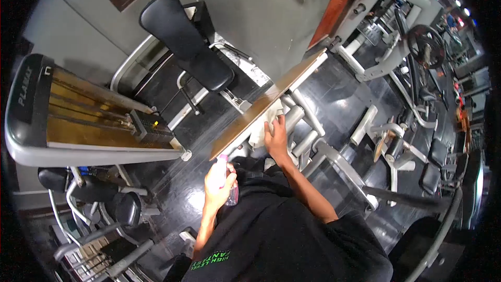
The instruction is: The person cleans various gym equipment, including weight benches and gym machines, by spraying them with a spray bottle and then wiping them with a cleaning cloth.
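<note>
My left hand [216, 185] is wrapped round a small spray bottle [233, 197] with a pink top and a see-through body, close to my shirt. Glare on the fingers hides part of its head. With bent fingers, my right hand [276, 138] presses a pale cloth [258, 134] against the near side of a tall machine panel [271, 95]. This panel has a brown face edge and a light frame, and it runs slantwise in front of me. Part of the cloth lies behind my fingers.
A weight-stack machine [99, 112] marked PLAMAX stands to the left, with a black padded seat [180, 36] beyond it. Grey machine tubes [334, 162] run close to my right arm. More gym machines [402, 141] fill the right side. The dark floor [182, 198] is shiny.
</note>
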Available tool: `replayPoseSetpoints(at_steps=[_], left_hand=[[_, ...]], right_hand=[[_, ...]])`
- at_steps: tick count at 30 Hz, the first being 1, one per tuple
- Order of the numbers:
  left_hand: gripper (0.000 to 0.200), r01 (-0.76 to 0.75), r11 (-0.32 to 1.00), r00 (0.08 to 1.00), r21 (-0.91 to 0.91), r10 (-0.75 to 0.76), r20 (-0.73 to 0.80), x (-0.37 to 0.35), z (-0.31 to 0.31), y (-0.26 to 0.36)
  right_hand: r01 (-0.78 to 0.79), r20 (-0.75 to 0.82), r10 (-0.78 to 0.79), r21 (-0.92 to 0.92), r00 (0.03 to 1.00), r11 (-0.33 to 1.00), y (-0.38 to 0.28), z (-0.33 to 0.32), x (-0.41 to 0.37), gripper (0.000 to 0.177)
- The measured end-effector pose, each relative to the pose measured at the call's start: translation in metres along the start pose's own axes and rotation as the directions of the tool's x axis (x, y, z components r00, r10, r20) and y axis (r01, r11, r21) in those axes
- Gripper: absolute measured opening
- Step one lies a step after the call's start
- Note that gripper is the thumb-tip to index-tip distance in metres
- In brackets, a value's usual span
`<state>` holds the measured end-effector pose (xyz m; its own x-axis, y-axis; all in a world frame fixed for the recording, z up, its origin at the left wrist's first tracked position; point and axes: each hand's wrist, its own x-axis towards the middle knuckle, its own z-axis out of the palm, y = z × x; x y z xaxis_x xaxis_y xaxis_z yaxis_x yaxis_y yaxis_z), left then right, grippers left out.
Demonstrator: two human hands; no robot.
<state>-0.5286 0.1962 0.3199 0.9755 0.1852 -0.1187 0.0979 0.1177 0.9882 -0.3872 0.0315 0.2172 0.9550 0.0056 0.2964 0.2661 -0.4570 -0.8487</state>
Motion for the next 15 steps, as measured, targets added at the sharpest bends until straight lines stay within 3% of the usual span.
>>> replayPoseSetpoints(at_steps=[2,4,5,10,12,14,15], left_hand=[[0.017,0.002,1.0,0.999,0.029,-0.003,0.053,0.005,-0.013,0.005],[0.016,-0.009,0.999,0.991,0.03,0.005,0.137,0.009,-0.028,0.009],[0.016,-0.008,1.0,0.987,0.027,0.003,0.163,0.012,-0.036,0.013],[0.015,0.031,0.996,0.948,0.081,-0.055,0.314,0.024,-0.071,0.022],[0.015,0.028,0.994,0.906,0.109,-0.072,0.418,0.026,-0.085,0.022],[0.021,-0.02,0.994,0.843,0.108,-0.041,0.536,0.034,-0.086,0.019],[0.025,0.015,0.983,0.808,0.182,-0.119,0.577,0.036,-0.085,0.02]], right_hand=[[0.06,-0.071,-0.063,-0.042,0.995,0.997,-0.009,0.005,-0.009,0.015],[-0.02,0.074,0.03,-0.139,0.997,0.99,-0.022,0.008,-0.024,0.039],[-0.01,0.066,0.022,-0.176,0.998,0.984,-0.021,0.015,-0.032,0.046],[-0.068,0.086,0.088,-0.211,0.992,0.975,-0.055,0.028,-0.068,0.052],[-0.123,0.166,0.151,-0.164,0.975,0.979,-0.079,0.028,-0.08,0.043],[-0.154,0.185,0.162,-0.059,0.969,0.986,-0.082,0.035,-0.1,0.049],[-0.224,0.204,0.219,0.003,0.954,0.975,-0.085,0.035,-0.11,0.047]])
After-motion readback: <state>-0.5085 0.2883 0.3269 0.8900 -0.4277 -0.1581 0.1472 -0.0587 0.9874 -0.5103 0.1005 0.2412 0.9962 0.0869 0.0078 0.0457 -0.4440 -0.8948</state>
